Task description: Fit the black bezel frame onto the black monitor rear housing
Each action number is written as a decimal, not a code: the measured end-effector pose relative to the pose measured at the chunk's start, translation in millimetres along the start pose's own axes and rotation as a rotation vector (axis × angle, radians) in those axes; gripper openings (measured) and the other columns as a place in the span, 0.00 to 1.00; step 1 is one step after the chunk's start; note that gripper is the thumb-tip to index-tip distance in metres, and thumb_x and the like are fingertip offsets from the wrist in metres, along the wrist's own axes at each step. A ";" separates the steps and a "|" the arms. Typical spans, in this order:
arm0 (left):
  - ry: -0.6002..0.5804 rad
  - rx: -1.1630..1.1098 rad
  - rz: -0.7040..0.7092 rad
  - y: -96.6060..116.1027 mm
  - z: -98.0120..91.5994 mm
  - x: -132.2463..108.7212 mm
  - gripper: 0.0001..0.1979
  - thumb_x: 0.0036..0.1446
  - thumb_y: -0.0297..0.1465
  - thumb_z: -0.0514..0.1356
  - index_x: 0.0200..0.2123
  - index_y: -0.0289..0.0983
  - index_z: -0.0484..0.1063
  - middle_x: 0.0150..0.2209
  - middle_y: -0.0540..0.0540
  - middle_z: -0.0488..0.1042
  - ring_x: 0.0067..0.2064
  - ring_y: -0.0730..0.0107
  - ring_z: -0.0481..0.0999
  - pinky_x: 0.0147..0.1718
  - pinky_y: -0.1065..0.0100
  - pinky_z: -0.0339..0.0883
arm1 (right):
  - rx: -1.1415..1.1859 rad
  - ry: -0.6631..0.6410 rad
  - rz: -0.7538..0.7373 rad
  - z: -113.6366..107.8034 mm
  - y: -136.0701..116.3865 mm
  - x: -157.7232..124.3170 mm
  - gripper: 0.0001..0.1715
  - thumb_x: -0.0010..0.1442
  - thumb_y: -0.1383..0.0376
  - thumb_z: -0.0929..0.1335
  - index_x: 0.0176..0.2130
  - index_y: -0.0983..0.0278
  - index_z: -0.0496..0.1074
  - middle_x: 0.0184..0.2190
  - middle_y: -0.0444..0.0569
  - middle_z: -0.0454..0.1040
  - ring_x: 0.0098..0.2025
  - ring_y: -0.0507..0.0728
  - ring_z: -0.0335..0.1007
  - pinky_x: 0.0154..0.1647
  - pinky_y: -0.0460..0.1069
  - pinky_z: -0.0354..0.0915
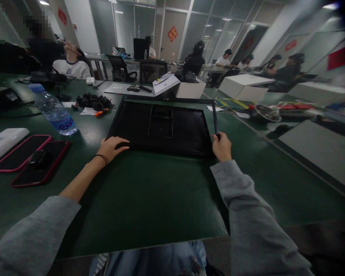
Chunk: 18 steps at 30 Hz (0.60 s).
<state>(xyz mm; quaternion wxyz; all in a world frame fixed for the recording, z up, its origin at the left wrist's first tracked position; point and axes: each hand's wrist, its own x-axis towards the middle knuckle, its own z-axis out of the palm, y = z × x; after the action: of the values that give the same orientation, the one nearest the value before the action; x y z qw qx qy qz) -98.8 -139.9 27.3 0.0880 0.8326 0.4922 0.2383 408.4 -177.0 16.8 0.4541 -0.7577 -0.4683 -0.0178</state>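
Note:
A wide black panel (186, 126) with a recessed rectangle in its middle lies on the green table (161, 199). Round its far and side edges runs a thin black frame (215, 119), partly separate from the panel at the right. My left hand (112, 148) rests at the panel's near left corner, fingers apart and lying over the edge. At the near right corner my right hand (222, 147) is closed round the end of the frame's right side, beside the panel.
Left of the panel are a water bottle (56, 111), a white power bank (5, 142) and two phones (37, 165). Behind lie black cables (93, 101) and white boxes (244, 86). A metal bowl (266, 112) stands at the right. People sit farther back.

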 end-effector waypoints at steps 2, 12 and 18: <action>-0.007 0.052 0.001 -2.2 2.0 0.0 0.15 0.65 0.46 0.60 0.50 0.49 0.78 0.52 0.44 0.80 0.57 0.53 0.73 0.63 0.42 0.48 | -0.022 0.005 -0.015 3.2 3.4 -1.2 0.20 0.61 0.62 0.63 0.50 0.66 0.74 0.47 0.62 0.78 0.52 0.66 0.74 0.60 0.63 0.65; 0.017 0.196 -0.047 -5.0 -9.9 -3.3 0.20 0.62 0.53 0.59 0.41 0.45 0.79 0.47 0.42 0.81 0.52 0.50 0.75 0.61 0.41 0.48 | -0.033 -0.026 0.029 11.6 23.1 3.7 0.24 0.58 0.60 0.67 0.50 0.67 0.77 0.44 0.61 0.81 0.50 0.67 0.77 0.59 0.64 0.68; 0.031 0.167 -0.047 -2.5 -15.0 -4.2 0.26 0.64 0.51 0.54 0.21 0.42 0.72 0.30 0.43 0.79 0.34 0.58 0.75 0.54 0.47 0.56 | -0.047 -0.071 0.011 13.8 14.9 -0.1 0.25 0.59 0.59 0.66 0.52 0.67 0.76 0.46 0.63 0.80 0.52 0.68 0.77 0.59 0.66 0.67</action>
<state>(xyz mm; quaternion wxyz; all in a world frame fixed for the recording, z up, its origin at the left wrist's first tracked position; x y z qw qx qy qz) -109.7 -143.5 38.2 0.0164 0.8214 0.5312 0.2072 413.6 -169.5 -1.3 0.4192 -0.7711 -0.4794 0.0008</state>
